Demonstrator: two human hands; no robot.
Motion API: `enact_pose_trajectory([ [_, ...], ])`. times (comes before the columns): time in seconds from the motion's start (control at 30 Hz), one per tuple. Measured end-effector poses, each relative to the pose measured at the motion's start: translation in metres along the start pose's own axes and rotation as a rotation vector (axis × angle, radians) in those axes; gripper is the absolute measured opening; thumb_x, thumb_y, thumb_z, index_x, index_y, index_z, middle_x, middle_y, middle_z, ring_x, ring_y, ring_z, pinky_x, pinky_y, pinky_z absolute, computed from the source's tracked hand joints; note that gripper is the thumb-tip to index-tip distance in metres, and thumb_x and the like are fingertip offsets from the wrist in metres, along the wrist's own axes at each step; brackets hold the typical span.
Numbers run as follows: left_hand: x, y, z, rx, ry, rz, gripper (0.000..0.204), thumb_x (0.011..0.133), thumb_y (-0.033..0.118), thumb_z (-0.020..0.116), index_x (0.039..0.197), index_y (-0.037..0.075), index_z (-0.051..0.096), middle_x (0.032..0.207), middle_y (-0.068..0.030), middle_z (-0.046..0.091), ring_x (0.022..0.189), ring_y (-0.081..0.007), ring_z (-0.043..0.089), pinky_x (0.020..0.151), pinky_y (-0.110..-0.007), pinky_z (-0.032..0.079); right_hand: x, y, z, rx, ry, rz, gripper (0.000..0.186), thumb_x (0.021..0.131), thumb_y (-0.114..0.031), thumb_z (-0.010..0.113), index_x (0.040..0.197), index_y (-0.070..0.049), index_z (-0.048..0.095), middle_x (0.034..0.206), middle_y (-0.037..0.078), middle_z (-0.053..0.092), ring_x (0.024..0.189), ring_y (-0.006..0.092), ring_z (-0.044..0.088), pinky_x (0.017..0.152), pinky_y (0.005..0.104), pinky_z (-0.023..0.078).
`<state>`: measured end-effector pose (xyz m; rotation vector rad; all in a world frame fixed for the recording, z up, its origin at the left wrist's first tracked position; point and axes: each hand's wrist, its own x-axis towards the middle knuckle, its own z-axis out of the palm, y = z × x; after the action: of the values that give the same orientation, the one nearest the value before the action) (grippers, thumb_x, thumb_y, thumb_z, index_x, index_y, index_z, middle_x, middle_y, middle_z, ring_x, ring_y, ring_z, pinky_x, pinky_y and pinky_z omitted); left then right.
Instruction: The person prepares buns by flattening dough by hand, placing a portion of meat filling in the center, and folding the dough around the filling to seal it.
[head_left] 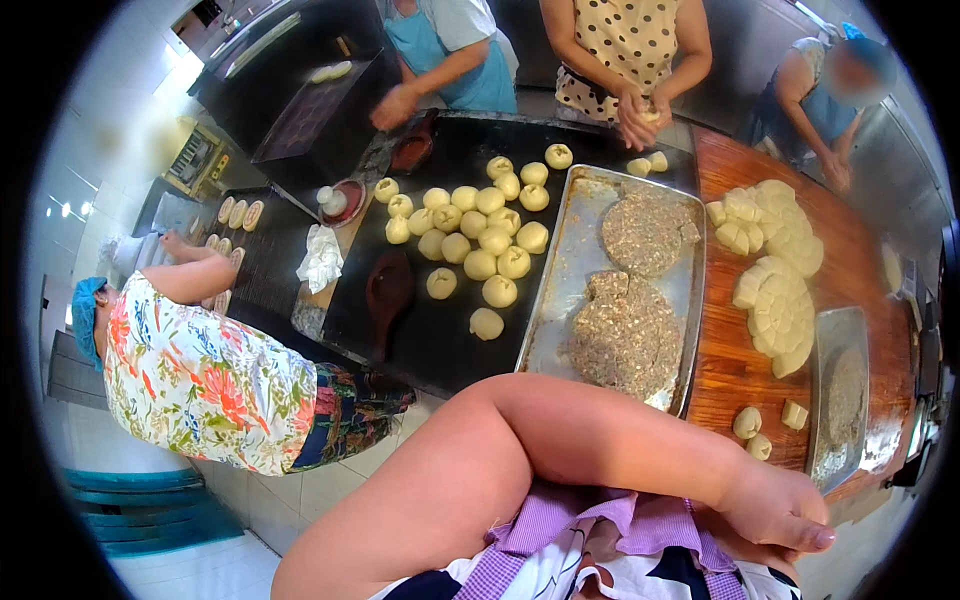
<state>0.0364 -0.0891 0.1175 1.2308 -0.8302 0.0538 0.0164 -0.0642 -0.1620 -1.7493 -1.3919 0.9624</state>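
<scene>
My left arm crosses in front of me, and my left hand (775, 508) is at the lower right, beside the table's near edge. Its fingers are curled with the thumb stretched along them; whatever they may hold is hidden. Beneath it shows a patch of skin that looks like my right arm (742, 545); the fingers of my right hand are hidden. Nearest to the left hand are two small dough balls (747, 422), a cut dough piece (794, 415) and a smaller metal tray (838, 335) of filling. Beyond my arm lies a large metal tray (545, 310) with two mounds of chopped filling (627, 335).
Several round dough balls (480, 264) sit on the black worktop (350, 310). Cut dough portions (775, 310) lie on the wooden table (720, 370). Across the table, a co-worker in a dotted top (630, 50) shapes dough. A person in a floral shirt (200, 390) works at left.
</scene>
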Motion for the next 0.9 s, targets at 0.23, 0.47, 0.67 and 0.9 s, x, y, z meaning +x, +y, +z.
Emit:
enact_pose_trajectory([
  [0.23,0.003,0.014,0.002,0.074,-0.076,-0.049,0.071,0.099,0.063,0.031,0.080,0.003,0.064,0.079,-0.0138,0.065,0.077,-0.0319,0.060,0.071,-0.041,0.047,-0.007,-0.001,-0.001,0.036,0.027,0.009,0.022,0.086,-0.017,0.065,0.102,-0.003,0.061,0.100,0.019,0.062,0.098,0.0321,0.061,0.087,0.0407,0.048],
  [0.47,0.027,0.003,0.026,0.048,0.000,0.144,0.062,0.100,0.056,0.039,0.083,0.001,0.062,0.079,-0.0181,0.063,0.075,-0.0392,0.057,0.070,-0.043,0.046,-0.019,0.003,-0.015,0.052,0.093,0.025,0.023,0.086,-0.017,0.065,0.104,-0.003,0.061,0.101,0.019,0.062,0.099,0.0323,0.061,0.088,0.0406,0.048],
  [0.67,0.020,0.015,0.000,0.016,-0.201,0.029,0.048,0.098,0.043,0.051,0.084,-0.002,0.061,0.083,-0.0208,0.062,0.080,-0.0396,0.057,0.074,-0.046,0.047,-0.015,0.018,-0.022,0.036,0.106,0.004,0.025,0.086,-0.017,0.065,0.106,-0.004,0.060,0.103,0.019,0.062,0.100,0.0325,0.060,0.088,0.0406,0.048],
  [0.9,0.042,-0.011,0.004,-0.097,-0.225,0.066,0.043,0.099,0.042,0.051,0.093,0.000,0.059,0.085,-0.0148,0.058,0.084,-0.0351,0.056,0.076,-0.043,0.047,-0.027,0.033,-0.043,0.037,0.147,0.042,0.026,0.085,-0.017,0.066,0.108,-0.005,0.060,0.105,0.018,0.062,0.101,0.0327,0.060,0.089,0.0406,0.048],
])
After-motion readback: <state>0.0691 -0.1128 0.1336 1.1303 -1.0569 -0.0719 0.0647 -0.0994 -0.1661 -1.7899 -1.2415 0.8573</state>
